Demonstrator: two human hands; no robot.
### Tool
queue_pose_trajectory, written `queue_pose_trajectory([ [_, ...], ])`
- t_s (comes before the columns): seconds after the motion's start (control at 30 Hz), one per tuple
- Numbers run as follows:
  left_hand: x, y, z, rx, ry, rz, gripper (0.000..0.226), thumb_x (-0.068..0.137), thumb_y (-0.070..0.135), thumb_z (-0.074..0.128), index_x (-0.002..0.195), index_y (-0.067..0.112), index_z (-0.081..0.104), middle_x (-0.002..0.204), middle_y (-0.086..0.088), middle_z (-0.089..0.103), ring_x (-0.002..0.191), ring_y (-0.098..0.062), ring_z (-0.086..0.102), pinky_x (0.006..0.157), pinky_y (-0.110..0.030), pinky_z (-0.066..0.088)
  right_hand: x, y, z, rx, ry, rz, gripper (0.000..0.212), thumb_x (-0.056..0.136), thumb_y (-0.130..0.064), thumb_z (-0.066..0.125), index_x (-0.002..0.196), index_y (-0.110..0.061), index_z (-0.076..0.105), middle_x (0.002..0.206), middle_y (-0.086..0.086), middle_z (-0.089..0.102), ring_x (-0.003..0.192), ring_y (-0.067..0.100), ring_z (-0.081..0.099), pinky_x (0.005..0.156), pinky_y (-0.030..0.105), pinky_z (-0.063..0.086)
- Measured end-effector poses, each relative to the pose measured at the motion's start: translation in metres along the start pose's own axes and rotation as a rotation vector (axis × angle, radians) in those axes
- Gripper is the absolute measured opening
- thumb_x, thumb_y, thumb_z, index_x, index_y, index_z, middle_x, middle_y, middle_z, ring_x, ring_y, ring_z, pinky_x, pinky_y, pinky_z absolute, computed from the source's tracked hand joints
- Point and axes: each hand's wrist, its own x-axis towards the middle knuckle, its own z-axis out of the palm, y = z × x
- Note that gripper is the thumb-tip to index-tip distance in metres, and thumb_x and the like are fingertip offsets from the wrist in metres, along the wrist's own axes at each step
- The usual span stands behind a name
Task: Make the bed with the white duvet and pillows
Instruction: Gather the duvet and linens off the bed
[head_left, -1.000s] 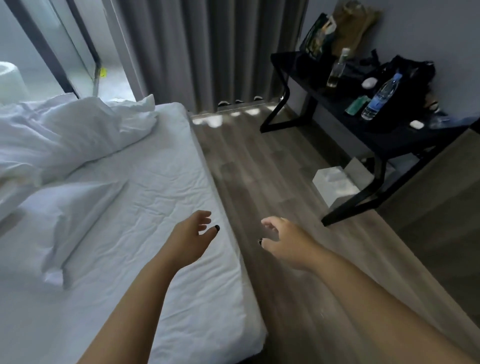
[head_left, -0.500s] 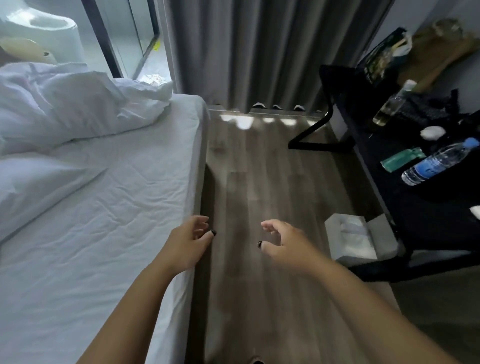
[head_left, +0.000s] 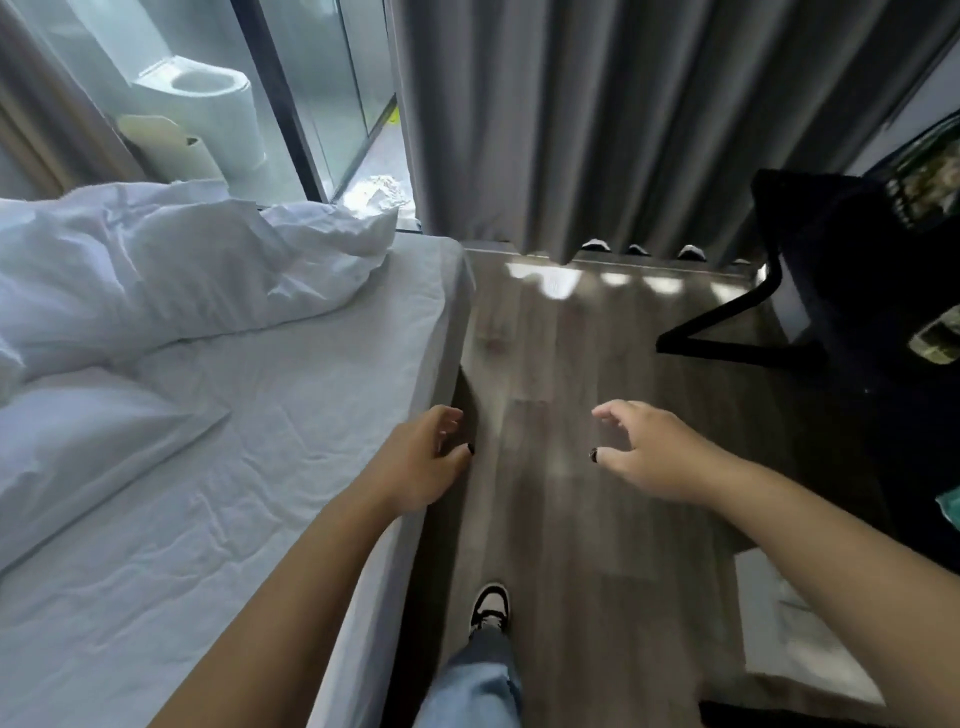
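The bed (head_left: 291, 415) with a wrinkled white sheet fills the left half of the view. A crumpled white duvet (head_left: 171, 270) is bunched at its far end. A white pillow (head_left: 78, 441) lies flat at the left. My left hand (head_left: 421, 462) hovers over the bed's right edge, fingers loosely curled, holding nothing. My right hand (head_left: 649, 452) is held out over the wooden floor, fingers relaxed and empty.
A wooden floor strip (head_left: 571, 467) runs between the bed and a black desk (head_left: 857, 312) at the right. Grey curtains (head_left: 597, 119) hang ahead. A white box (head_left: 795, 639) lies on the floor at lower right. My foot (head_left: 489, 605) steps forward.
The view has moved forward along the bed's side toward the curtains. Both hands keep the same loose pose. The duvet and pillow are nearer, and my foot has come into view.
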Motion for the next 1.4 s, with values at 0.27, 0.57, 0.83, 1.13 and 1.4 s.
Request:
queue_pose_trajectory([
  [0.27,0.179,0.058,-0.061,-0.084,0.116,-0.065,0.042,0.096,0.033,0.059,0.136,0.024,0.049,0.135,0.004,0.056,0.123,-0.012,0.053,0.098,-0.023,0.040,0.170,0.000,-0.080,0.216,0.014,-0.010,0.048,0.089,-0.029,0.064,0.135,-0.023,0.050,0.137,-0.005,0.053,0.122,0.010,0.050,0.095,0.021,0.036],
  [0.57,0.304,0.070,-0.086,-0.196,0.336,-0.315,0.053,0.095,0.032,0.061,0.144,0.021,0.042,0.138,0.003,0.055,0.122,-0.011,0.054,0.101,-0.025,0.042,0.351,-0.006,-0.150,0.128,-0.202,-0.247,0.049,0.092,-0.032,0.061,0.139,-0.026,0.046,0.142,-0.008,0.048,0.126,0.010,0.047,0.105,0.029,0.040],
  [0.83,0.300,0.047,-0.124,-0.368,0.685,-0.614,0.053,0.095,0.031,0.061,0.143,0.020,0.040,0.134,0.005,0.053,0.117,-0.009,0.052,0.093,-0.023,0.040,0.451,-0.107,-0.169,-0.002,-0.437,-0.550,0.047,0.094,-0.029,0.061,0.138,-0.024,0.046,0.135,-0.007,0.050,0.123,0.013,0.049,0.095,0.025,0.045],
  [1.13,0.223,-0.056,-0.166,-0.604,0.932,-0.929,0.062,0.094,0.030,0.064,0.147,0.019,0.033,0.143,0.000,0.048,0.127,-0.015,0.049,0.099,-0.027,0.041,0.461,-0.250,-0.080,-0.158,-0.629,-0.770,0.048,0.094,-0.037,0.059,0.139,-0.029,0.043,0.139,-0.011,0.048,0.123,0.006,0.049,0.092,0.021,0.041],
  [1.4,0.220,-0.160,-0.174,-0.952,1.003,-1.129,0.077,0.095,0.031,0.063,0.153,0.015,0.015,0.150,-0.004,0.040,0.132,-0.021,0.044,0.092,-0.028,0.035,0.489,-0.335,0.006,-0.356,-0.689,-0.888,0.048,0.095,-0.036,0.056,0.139,-0.026,0.042,0.141,-0.009,0.045,0.126,0.010,0.047,0.103,0.029,0.040],
])
